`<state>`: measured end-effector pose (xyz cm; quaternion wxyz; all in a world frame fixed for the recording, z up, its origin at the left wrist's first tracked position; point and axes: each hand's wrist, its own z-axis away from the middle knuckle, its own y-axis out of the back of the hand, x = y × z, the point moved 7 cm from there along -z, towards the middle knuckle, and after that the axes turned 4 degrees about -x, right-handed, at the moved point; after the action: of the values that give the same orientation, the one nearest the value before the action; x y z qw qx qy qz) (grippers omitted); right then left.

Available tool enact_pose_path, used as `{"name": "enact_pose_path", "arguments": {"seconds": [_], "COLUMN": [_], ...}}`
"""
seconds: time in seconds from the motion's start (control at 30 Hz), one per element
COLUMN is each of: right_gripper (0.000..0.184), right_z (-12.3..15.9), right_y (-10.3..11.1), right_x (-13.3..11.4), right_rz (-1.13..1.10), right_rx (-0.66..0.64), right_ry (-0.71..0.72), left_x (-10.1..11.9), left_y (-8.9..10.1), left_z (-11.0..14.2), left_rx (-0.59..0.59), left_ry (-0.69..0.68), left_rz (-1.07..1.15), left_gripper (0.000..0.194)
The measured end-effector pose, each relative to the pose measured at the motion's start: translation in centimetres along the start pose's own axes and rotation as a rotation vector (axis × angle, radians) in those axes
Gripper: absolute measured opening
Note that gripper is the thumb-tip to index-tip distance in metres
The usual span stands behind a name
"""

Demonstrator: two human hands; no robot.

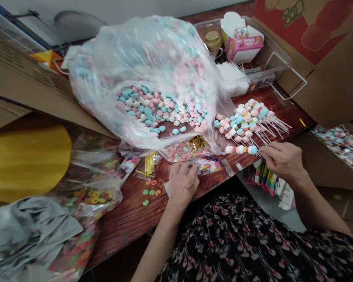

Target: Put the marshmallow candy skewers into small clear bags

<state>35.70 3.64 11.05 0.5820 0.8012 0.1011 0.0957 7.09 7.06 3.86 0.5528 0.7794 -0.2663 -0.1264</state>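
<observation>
My right hand pinches the stick of a candy skewer, which lies level above the table's front edge, threaded with pink, white, yellow and blue sweets. Just behind it rests a pile of finished candy skewers, sticks pointing right. My left hand is on the table, fingers curled down at a small printed packet; what the fingertips hold is hidden. Beside that hand lie a white slip and several loose gummy rings. A large clear bag of pastel sweets gapes open behind.
A bag of gummy rings and a grey cloth lie at left. Gold twist ties sit near the left hand. A clear plastic bin stands at the back right. Cardboard boxes flank the table; one at right holds more skewers.
</observation>
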Motion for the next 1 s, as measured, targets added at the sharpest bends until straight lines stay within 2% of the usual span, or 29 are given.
{"name": "enact_pose_path", "arguments": {"seconds": [0.07,0.13,0.27,0.4,0.57,0.63,0.87,1.0], "right_gripper": [0.018,0.019,0.017,0.014,0.015,0.015,0.016,0.020], "right_z": [-1.3,-2.7,-4.7,-5.7,-6.4,-6.5,-6.2,-6.6], "right_y": [1.7,2.4,1.4,-0.1,-0.1,0.2,0.8,0.6], "right_x": [-0.5,-1.6,-4.8,-6.9,-7.2,-7.1,-7.2,-7.6], "right_rz": [0.147,0.225,0.247,0.245,0.272,0.275,0.274,0.268], "right_rx": [-0.089,-0.181,-0.315,-0.423,-0.577,-0.629,-0.698,-0.707], "right_ry": [0.073,0.149,0.330,0.427,0.468,0.484,0.532,0.552], "left_x": [0.0,0.2,0.1,-1.0,-2.8,-3.0,-2.4,-2.6], "left_y": [-0.8,-1.5,-1.5,-1.5,-1.5,-1.4,-1.6,-1.5], "left_z": [-0.1,0.2,1.0,1.0,0.6,0.7,1.4,1.5], "left_rx": [-0.089,-0.158,-0.177,-0.137,0.035,0.065,-0.059,-0.054], "left_ry": [0.008,0.021,0.040,0.073,0.155,0.149,0.084,0.082], "left_rz": [-0.030,-0.001,0.094,0.167,0.398,0.425,0.333,0.349], "left_gripper": [0.013,0.016,0.020,0.017,0.017,0.014,0.015,0.016]}}
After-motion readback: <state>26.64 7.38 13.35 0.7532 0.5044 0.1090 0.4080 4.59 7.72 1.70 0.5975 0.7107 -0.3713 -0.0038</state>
